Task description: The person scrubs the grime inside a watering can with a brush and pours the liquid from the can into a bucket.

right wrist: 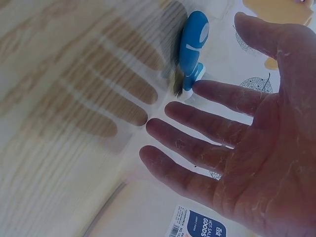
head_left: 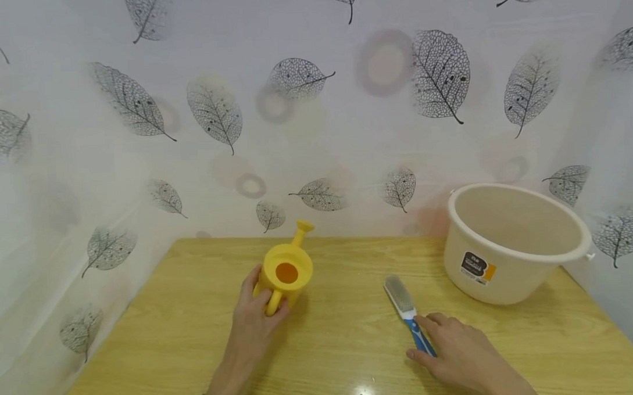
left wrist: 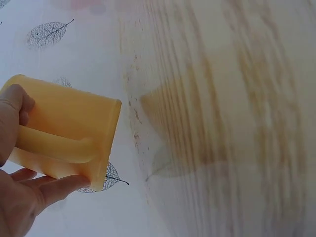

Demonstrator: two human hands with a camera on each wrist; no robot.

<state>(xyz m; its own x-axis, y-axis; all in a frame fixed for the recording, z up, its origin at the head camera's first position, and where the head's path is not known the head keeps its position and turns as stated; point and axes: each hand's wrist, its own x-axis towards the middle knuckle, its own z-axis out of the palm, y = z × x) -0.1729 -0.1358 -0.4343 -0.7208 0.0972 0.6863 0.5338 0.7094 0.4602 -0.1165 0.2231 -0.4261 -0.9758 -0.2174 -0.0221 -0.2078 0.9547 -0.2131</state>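
Note:
A yellow toy watering can (head_left: 284, 257) is tipped toward me, its opening in view and its spout pointing to the back. My left hand (head_left: 255, 319) grips it at the handle and side; in the left wrist view its base shows apart from the tabletop. On the table to the right lies a brush (head_left: 401, 296) with pale bristles and a blue and white handle. Beside that handle, my right hand (head_left: 458, 352) is spread with its palm down. The right wrist view shows the index fingertip right at the brush's neck, and the fingers straight and apart.
A large cream bucket (head_left: 467, 239) with a dark label stands at the back right of the wood-grain table (head_left: 342, 347). Leaf-printed sheeting (head_left: 314, 145) hangs behind the table and along both sides.

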